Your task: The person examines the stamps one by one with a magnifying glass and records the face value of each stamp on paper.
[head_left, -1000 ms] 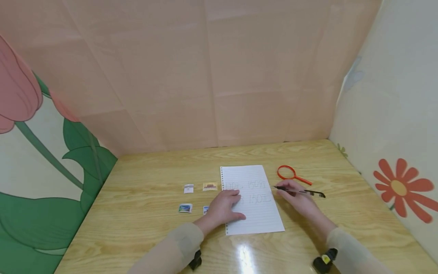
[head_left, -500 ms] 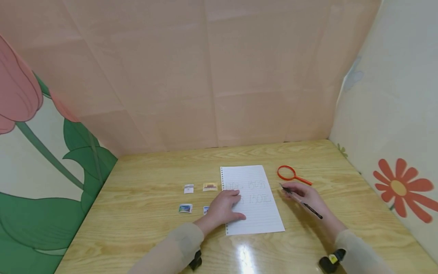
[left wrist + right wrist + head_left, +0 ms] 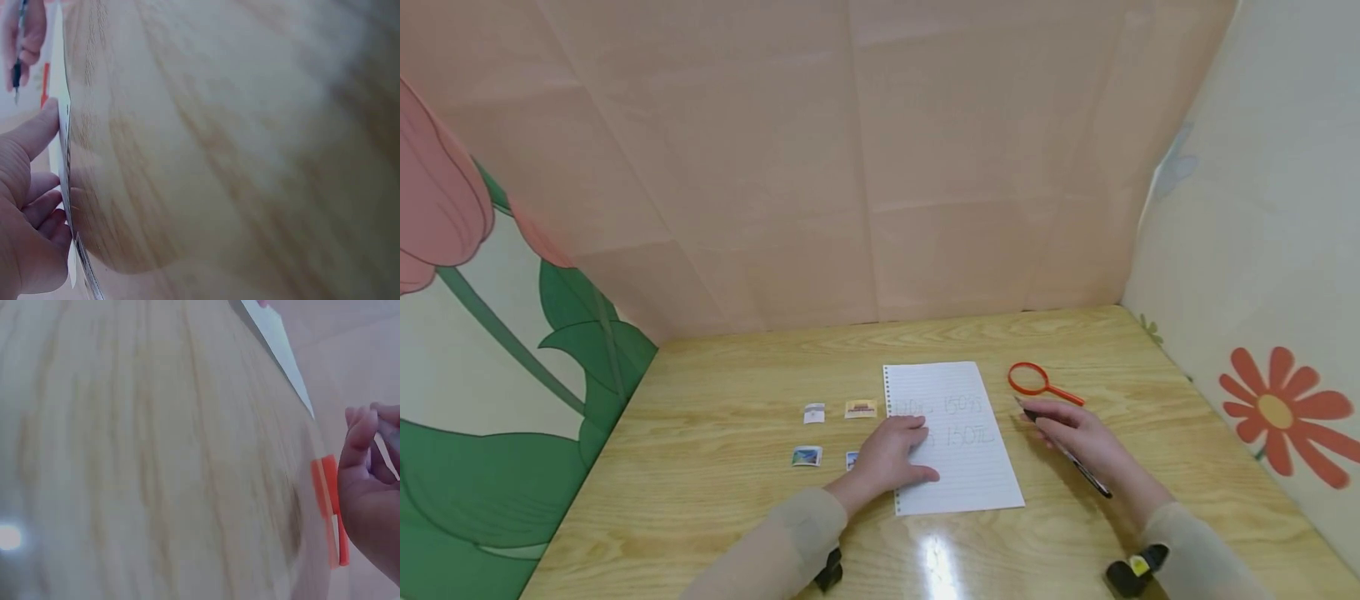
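A sheet of lined white paper (image 3: 955, 483) with punched holes along its left edge lies on the table, bearing two lines of handwriting. My left hand (image 3: 891, 457) rests on its left side, thumb spread from the fingers, covering part of the writing. Just off the paper's right edge, my right hand (image 3: 1078, 437) pinches a dark pen (image 3: 1088, 477), its tip pointing up and left, apart from the sheet. The left wrist view also shows the pen (image 3: 17, 72) held above the table. Beyond the right hand lies a red magnifying glass (image 3: 1063, 395).
Small stamp-like pictures lie left of the paper: a pale one (image 3: 814, 413), a yellow one (image 3: 861, 408), a blue-green one (image 3: 806, 456) and one partly hidden by the left hand (image 3: 852, 459). Walls bound the wooden table (image 3: 700, 467) behind and at both sides.
My right hand has drawn back to the right from the paper's edge, and the pen's rear end has swung downward. The left hand and the paper have stayed put.
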Available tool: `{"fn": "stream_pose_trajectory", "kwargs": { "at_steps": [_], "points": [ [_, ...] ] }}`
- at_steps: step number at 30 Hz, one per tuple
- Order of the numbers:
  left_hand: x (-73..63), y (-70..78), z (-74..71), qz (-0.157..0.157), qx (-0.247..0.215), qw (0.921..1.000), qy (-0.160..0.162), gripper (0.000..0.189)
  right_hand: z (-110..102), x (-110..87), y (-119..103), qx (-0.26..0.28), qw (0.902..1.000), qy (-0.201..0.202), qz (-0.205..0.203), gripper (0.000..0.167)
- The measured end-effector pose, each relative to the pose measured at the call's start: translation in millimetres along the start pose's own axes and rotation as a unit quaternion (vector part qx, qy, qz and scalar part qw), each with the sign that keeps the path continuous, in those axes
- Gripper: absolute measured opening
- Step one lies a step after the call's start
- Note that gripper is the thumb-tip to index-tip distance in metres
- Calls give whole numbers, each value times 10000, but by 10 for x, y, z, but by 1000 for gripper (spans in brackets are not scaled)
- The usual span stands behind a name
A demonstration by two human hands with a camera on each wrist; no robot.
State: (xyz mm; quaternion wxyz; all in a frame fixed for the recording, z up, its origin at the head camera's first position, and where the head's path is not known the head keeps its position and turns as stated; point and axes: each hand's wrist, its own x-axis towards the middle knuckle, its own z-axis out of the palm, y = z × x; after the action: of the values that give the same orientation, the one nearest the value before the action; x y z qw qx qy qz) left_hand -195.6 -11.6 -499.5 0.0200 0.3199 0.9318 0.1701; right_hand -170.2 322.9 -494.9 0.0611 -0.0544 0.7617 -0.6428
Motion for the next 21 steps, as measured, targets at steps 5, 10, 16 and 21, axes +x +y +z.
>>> {"fn": "stream_pose_trajectory", "kwargs": {
  "at_steps": [5,10,16,21],
  "points": [
    [2,-2,5,30,16,10000,13,72,-132,-15,55,-895,9946,526,-71,42],
    [1,-1,4,25,-6,10000,15,71,-332,-11,76,-1504,9814,1168,-254,44],
    [-3,2,-2,-3,-34,10000,-8,71,-553,-17,71,-2164,9624,1640,-60,42],
    [-5,5,-4,-21,-3,10000,-17,72,-709,15,131,-2337,9506,2041,103,45]
  ]
}}
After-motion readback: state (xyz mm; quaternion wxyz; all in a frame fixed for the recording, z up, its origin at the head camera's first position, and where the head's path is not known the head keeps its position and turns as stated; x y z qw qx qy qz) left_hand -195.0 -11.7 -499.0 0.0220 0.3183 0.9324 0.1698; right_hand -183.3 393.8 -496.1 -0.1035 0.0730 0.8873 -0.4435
